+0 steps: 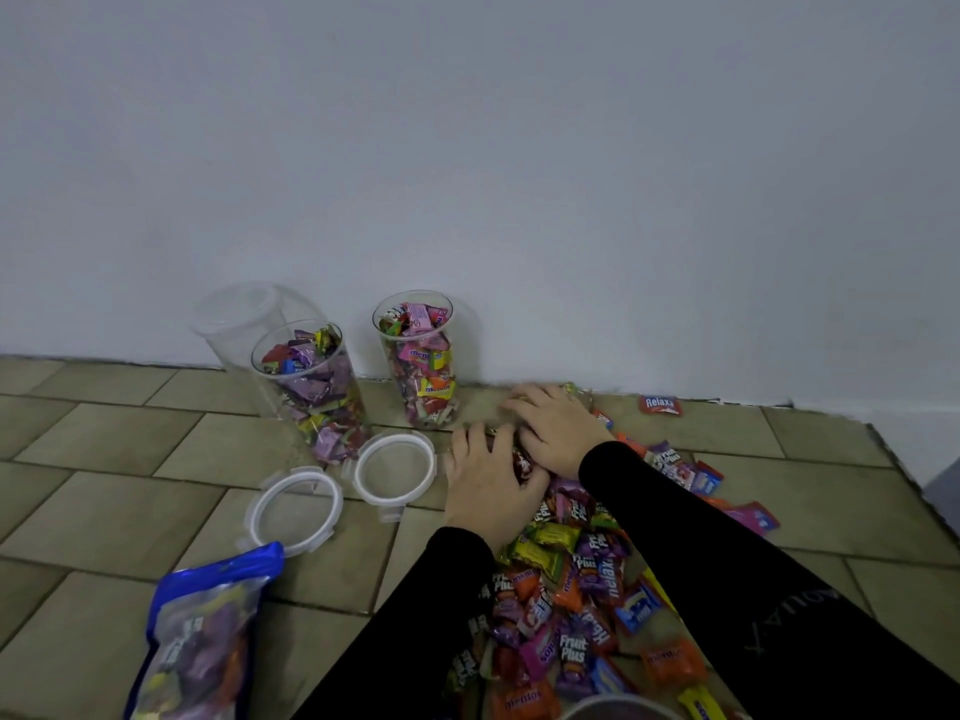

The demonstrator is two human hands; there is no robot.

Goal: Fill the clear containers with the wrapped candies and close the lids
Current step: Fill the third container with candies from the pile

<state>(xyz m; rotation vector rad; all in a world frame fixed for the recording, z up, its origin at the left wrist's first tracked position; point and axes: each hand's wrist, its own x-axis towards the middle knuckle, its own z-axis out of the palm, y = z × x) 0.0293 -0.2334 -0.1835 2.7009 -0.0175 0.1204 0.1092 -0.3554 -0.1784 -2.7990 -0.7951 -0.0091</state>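
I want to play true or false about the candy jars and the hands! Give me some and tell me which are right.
1. Both hands, the left hand and the right hand, are on the candy pile. True.
2. The two filled containers, one and the other, have lids on. False: both are open, and two lids lie on the floor.
3. A third container behind them looks empty. True.
4. The blue bag sits on the right. False: it is on the left.
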